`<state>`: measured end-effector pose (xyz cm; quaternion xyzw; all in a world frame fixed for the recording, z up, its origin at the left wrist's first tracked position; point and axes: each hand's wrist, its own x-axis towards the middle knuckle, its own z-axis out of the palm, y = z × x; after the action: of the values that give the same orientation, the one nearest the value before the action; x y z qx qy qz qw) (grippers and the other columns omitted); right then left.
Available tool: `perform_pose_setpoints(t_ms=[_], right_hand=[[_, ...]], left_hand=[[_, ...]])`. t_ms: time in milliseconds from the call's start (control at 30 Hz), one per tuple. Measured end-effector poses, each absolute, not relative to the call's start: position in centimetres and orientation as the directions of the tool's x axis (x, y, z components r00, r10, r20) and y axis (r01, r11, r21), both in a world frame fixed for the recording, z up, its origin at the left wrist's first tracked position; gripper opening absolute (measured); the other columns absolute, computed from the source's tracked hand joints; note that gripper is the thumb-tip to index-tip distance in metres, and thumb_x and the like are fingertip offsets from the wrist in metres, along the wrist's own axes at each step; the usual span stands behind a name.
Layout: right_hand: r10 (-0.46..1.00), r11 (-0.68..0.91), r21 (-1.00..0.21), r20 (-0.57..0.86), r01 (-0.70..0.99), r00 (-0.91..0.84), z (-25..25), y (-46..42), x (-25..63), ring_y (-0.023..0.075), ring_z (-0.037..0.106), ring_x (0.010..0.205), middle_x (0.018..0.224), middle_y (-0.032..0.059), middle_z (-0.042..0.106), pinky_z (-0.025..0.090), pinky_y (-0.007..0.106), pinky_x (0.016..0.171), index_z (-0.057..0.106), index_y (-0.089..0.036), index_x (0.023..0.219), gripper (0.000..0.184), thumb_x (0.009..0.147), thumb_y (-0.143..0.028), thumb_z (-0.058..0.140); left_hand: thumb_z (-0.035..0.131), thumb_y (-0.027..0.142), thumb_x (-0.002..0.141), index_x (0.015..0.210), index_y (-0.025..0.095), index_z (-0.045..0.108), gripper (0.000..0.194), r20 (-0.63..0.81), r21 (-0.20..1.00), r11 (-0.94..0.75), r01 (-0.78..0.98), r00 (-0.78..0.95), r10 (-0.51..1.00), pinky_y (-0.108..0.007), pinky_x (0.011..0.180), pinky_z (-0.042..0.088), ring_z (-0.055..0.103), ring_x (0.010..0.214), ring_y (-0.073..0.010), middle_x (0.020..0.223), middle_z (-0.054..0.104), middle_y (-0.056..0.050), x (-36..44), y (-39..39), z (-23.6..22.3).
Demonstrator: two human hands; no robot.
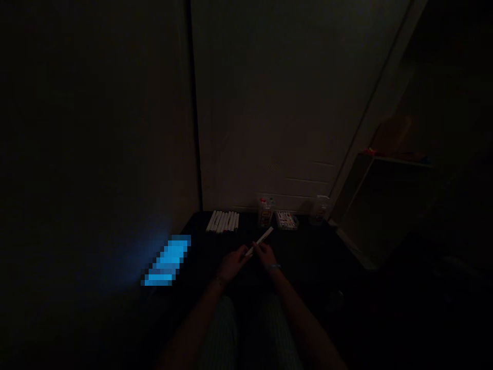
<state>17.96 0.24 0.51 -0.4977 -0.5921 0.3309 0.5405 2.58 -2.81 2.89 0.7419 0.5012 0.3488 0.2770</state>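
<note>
From my end I see one white marker between my two hands, over the dark surface. The fingers of my left hand close narrowly on its near end; those of my right hand pinch it just beyond. Its far end sticks out past them, slanting far and right. It looks slim, pale and straight; any print is too dim for me to read.

At the far left lies one row of white markers, roughly ten, too dark to count surely. Right of it I count one clear container with red tops showing, one flat patterned box and one clear holder.
</note>
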Motion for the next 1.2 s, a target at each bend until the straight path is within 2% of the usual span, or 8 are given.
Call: perform_pose_setpoints(t_ms=[67,233,400,533,667,900,1000,1200], right_hand=[[0.932,0.306,-0.904,0.349,0.298,0.100,0.5,-0.1,17.6,0.0145,0.053,0.072,0.071,0.0018,0.061,0.041,0.023,0.067,0.064,-0.017,0.074,0.039,0.074,-0.051,0.045],[0.887,0.307,-0.900,0.388,0.311,0.249,0.9,-1.3,17.9,0.0142,0.056,0.070,0.079,0.0031,0.062,0.042,0.024,0.065,0.059,-0.021,0.094,0.041,0.085,-0.045,0.028],[0.891,0.426,-0.811,0.452,0.401,-0.031,1.0,-2.0,17.6,0.0170,0.059,0.077,0.087,0.0010,0.065,0.044,0.026,0.066,0.062,-0.028,0.098,0.031,0.078,-0.044,0.045],[0.908,0.416,-0.817,0.393,0.398,-0.143,0.6,-1.9,17.2,0.0180,0.060,0.074,0.083,0.0001,0.067,0.045,0.027,0.063,0.066,-0.029,0.091,0.027,0.072,-0.044,0.053],[0.928,0.365,-0.884,0.370,0.293,-0.041,0.6,-1.3,17.3,0.0150,0.059,0.072,0.082,0.0004,0.066,0.044,0.024,0.063,0.066,-0.025,0.088,0.028,0.072,-0.043,0.053],[0.950,0.289,-0.955,0.294,0.062,0.104,1.0,-0.5,18.5,0.0100,0.049,0.049,0.051,-0.0013,0.054,0.038,0.019,0.049,0.062,-0.014,0.086,0.040,0.076,-0.048,0.043],[0.936,0.295,-0.950,0.309,0.105,0.166,0.8,-0.6,18.5,0.0101,0.049,0.052,0.055,-0.0009,0.054,0.038,0.019,0.050,0.060,-0.015,0.083,0.040,0.077,-0.049,0.041],[0.888,0.266,-0.904,0.365,0.334,0.279,-0.1,-0.9,18.1,0.0112,0.052,0.062,0.069,-0.0009,0.058,0.039,0.020,0.058,0.057,-0.020,0.080,0.032,0.079,-0.047,0.040]], left_hand=[[0.048,0.048,0.070,0.087,0.027,0.057,0.029,0.246,0.753,-0.357,0.553,0.266,0.932,-0.020,0.056,0.036,0.053,0.063,-0.0121,0.072,0.062,0.002,2.7,-2.8,2.9],[0.049,0.051,0.068,0.080,0.023,0.057,0.031,0.262,0.769,-0.355,0.532,0.244,0.934,-0.020,0.054,0.036,0.049,0.057,-0.0103,0.064,0.057,0.003,2.7,-2.4,2.4],[0.039,0.049,0.076,0.106,0.018,0.043,0.043,0.300,0.909,-0.271,0.316,-0.044,0.953,-0.021,0.057,0.040,0.052,0.059,-0.0103,0.068,0.055,0.002,1.7,-1.8,2.2],[0.032,0.047,0.079,0.106,0.019,0.042,0.039,0.328,0.911,-0.258,0.322,-0.182,0.927,-0.023,0.060,0.042,0.054,0.064,-0.0114,0.077,0.057,-0.001,1.0,-1.5,2.1],[0.035,0.045,0.079,0.094,0.020,0.048,0.032,0.335,0.876,-0.245,0.415,-0.158,0.929,-0.023,0.061,0.041,0.054,0.064,-0.0120,0.073,0.056,0.000,1.1,-1.2,1.6],[0.037,0.050,0.077,0.083,0.019,0.050,0.033,0.349,0.860,-0.269,0.434,-0.115,0.930,-0.019,0.055,0.037,0.048,0.060,-0.0100,0.066,0.052,0.003,1.0,-0.8,1.1],[0.038,0.050,0.076,0.080,0.019,0.051,0.034,0.368,0.849,-0.284,0.444,-0.112,0.923,-0.019,0.055,0.037,0.047,0.060,-0.0096,0.065,0.051,0.003,1.1,-0.8,1.1],[0.038,0.051,0.076,0.079,0.019,0.052,0.034,0.341,0.869,-0.261,0.422,-0.128,0.931,-0.019,0.053,0.035,0.046,0.058,-0.0092,0.063,0.051,0.004,1.1,-0.7,0.9]])
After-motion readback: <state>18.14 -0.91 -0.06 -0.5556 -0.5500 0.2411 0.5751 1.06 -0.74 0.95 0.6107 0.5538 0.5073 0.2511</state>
